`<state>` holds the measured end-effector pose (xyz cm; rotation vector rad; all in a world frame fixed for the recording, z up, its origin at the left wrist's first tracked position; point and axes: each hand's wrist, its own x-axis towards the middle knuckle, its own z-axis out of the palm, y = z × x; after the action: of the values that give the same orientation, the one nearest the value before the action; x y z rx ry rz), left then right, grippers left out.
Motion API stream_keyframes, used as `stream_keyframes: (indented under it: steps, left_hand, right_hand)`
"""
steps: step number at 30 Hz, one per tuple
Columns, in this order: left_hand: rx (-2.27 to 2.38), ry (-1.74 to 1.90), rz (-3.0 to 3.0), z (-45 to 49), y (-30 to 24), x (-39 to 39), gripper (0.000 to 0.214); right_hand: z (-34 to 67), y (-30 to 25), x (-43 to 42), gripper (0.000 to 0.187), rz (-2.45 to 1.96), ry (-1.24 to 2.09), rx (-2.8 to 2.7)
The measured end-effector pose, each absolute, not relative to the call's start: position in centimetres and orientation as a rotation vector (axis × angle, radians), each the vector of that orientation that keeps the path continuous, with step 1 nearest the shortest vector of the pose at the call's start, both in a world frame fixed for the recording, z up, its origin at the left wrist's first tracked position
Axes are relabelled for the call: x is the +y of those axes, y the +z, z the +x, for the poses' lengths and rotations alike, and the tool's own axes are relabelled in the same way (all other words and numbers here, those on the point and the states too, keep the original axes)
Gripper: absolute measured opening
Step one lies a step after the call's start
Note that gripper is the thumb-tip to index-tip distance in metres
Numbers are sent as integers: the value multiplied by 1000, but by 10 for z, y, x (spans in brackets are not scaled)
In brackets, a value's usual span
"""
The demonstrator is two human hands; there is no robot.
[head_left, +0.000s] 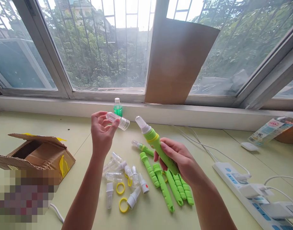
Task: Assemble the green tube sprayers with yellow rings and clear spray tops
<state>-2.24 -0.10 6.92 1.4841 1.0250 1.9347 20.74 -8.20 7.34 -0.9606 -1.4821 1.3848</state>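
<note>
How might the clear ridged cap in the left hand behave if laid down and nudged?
The clear cap would probably roll, since its body looks round. It is likely light, being see-through and seemingly hollow. Its ridged side should make it less slippery.

The table (77, 127) is viewed from head height above its near side, forward and down. The left hand (102, 131) and right hand (177, 156) are caught at close range, mid-view; the table's far edge is taken in farther off, with the windows (108, 57) beyond. Toward the near left, detail can hardly be told through pixelation.
</note>
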Motion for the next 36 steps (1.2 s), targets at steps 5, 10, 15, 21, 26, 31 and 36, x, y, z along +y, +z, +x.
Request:
stream_keyframes:
  steps: [5, 10, 15, 21, 26, 31, 36]
  left_hand:
    - [950, 1963, 1318, -26, 75, -3, 47]
    - [891, 1981, 1234, -26, 80, -10, 52]
    - [820, 1975, 1257, -21, 84, -19, 55]
    - [790, 1929, 1329, -16, 85, -22, 53]
    - [771, 1740, 1445, -13, 86, -28, 53]
    - [781, 1230, 1652, -8, 82, -35, 41]
    - [817, 1147, 1693, -10, 81, -34, 33]
  right_hand:
    - [206, 74, -82, 29, -976, 1405, -1487]
    - [207, 73, -80, 29, -1002, 1383, -1529]
    - [207, 73, -79, 31, -1052, 1359, -1593]
    - [207, 76, -80, 31, -1095, 1345, -1651]
    - [205, 78, -82, 31, -1102, 1351, -1660]
    - [206, 75, -83, 34, -1147, 1329, -1710]
    - [206, 74, -82, 34, -1186, 1289, -1743]
